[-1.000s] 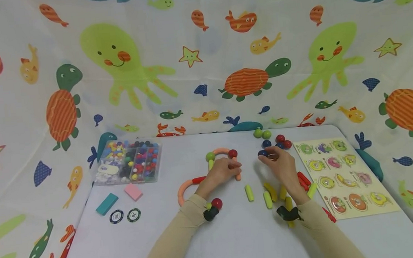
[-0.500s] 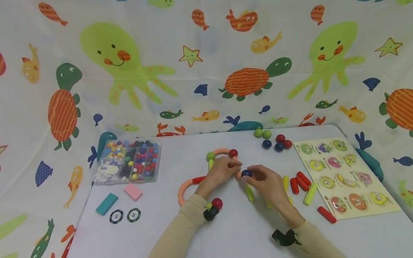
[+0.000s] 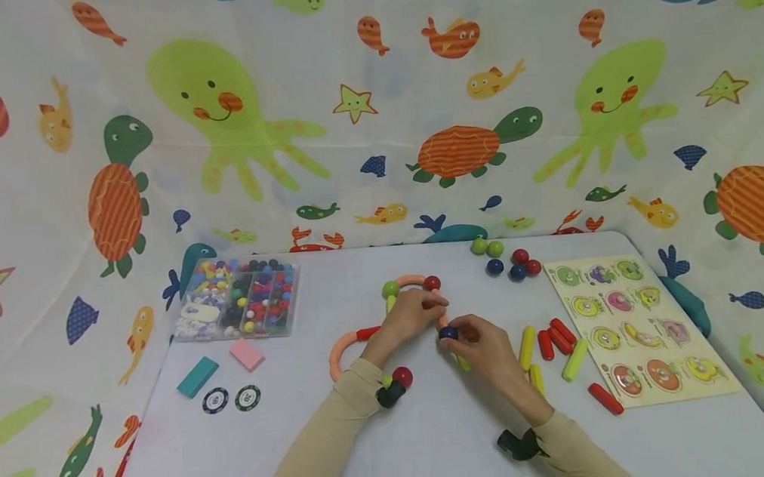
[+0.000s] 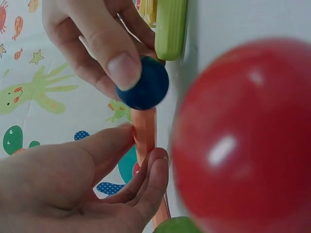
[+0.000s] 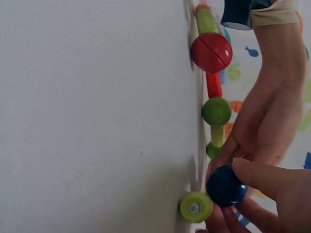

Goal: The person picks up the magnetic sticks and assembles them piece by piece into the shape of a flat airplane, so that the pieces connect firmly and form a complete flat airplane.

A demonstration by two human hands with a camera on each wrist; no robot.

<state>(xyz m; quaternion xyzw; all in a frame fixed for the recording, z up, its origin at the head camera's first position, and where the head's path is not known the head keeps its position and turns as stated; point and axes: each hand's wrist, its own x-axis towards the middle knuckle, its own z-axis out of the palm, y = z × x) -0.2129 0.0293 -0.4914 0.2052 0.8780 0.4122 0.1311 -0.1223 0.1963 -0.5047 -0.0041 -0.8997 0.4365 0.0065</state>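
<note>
In the head view my left hand (image 3: 411, 319) reaches over a chain of coloured balls and sticks. Its thumb and fingers pinch a peach stick (image 4: 144, 133), seen close in the left wrist view. My right hand (image 3: 490, 344) pinches a dark blue ball (image 3: 448, 333), which sits right at the near end of that stick. Along the chain are a red ball (image 3: 431, 284), a curved peach piece (image 3: 409, 279) and a green ball (image 3: 391, 290). Another peach curve (image 3: 338, 356), a red stick (image 3: 367, 334) and a red ball (image 3: 402, 377) lie by my left wrist.
Yellow sticks (image 3: 526, 348), red sticks (image 3: 559, 340) and a lime stick (image 3: 574, 360) lie right of my right hand. Loose balls (image 3: 517, 272) group behind it. A fruit puzzle board (image 3: 630, 391) lies far right. Left are a bead box (image 3: 287, 326), blocks (image 3: 198, 377) and chips (image 3: 248, 396).
My right hand has brought the dark blue ball leftward and nearer, from beside the loose balls to the peach stick's end. My left hand has stayed in place.
</note>
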